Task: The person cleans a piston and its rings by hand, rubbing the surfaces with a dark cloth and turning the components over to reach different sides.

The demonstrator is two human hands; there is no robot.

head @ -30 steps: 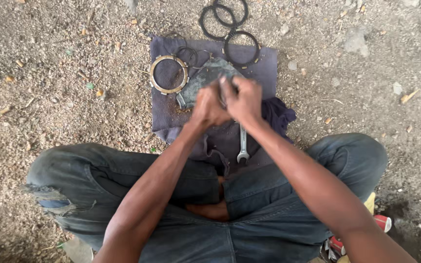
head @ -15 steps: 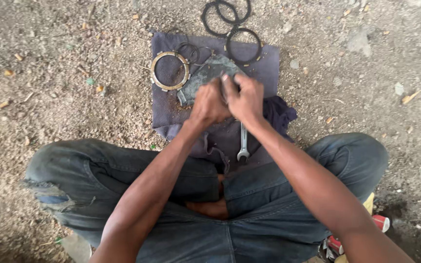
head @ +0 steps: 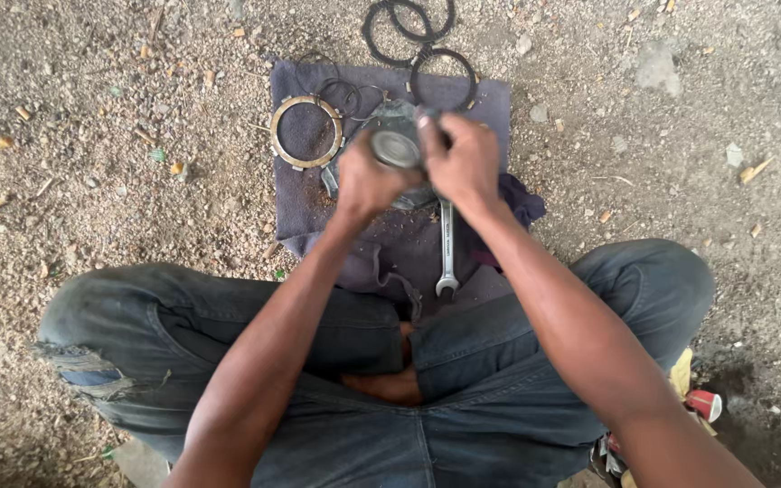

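Over purple cloth (head: 472, 108), left hand (head: 368, 181) and right hand (head: 463, 163) now raised, both gripping round metal part (head: 396, 147), its face newly visible.

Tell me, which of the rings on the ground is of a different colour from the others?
The tan ring on the purple cloth, beside the left hand. The dark rings further up are black.

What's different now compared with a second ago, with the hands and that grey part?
Both hands, left hand and right hand, have lifted and tipped the grey metal part: its round silvery face, hidden before, now shows between them. The grip stayed on it. The silver open-ended spanner, brass-coloured ring, black rings and purple cloth lie as before.
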